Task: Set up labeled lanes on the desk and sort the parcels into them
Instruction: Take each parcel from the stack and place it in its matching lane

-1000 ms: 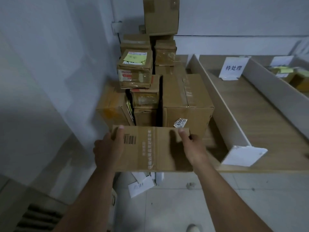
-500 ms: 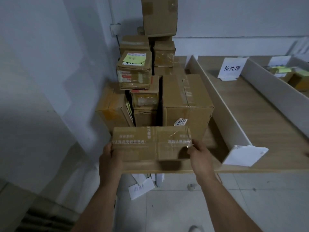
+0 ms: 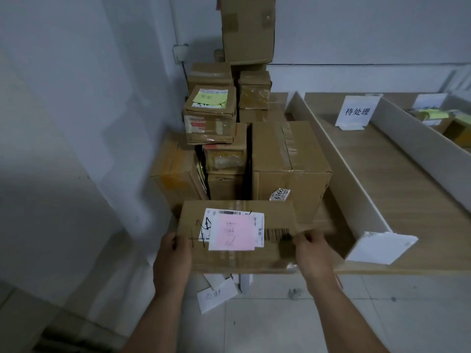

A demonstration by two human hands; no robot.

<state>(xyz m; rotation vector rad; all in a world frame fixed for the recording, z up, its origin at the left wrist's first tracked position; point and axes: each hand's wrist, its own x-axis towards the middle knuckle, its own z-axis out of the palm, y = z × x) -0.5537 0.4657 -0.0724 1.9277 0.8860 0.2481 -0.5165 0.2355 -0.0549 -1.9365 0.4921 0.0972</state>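
The parcel [image 3: 237, 238] is held in front of you over the near edge of the counter [image 3: 407, 179], just ahead of the stack [image 3: 229, 138] in the corner. Its upper face carries a white label partly covered by a pink note [image 3: 233, 233]; the writing is too blurred to read. Your left hand [image 3: 172, 261] grips the left end and your right hand [image 3: 314, 253] the right end, both closed on the parcel. To the right lies a lane between white dividers [image 3: 339, 159], marked by a sign [image 3: 355, 112]; a farther lane holds parcels [image 3: 443, 121].

Risks, as judged: the note sits loosely and may shed during transfer, losing the sorting cue. The stack is tall and uneven; brushing it may topple boxes. Papers [image 3: 216, 293] on the floor present a slip hazard.
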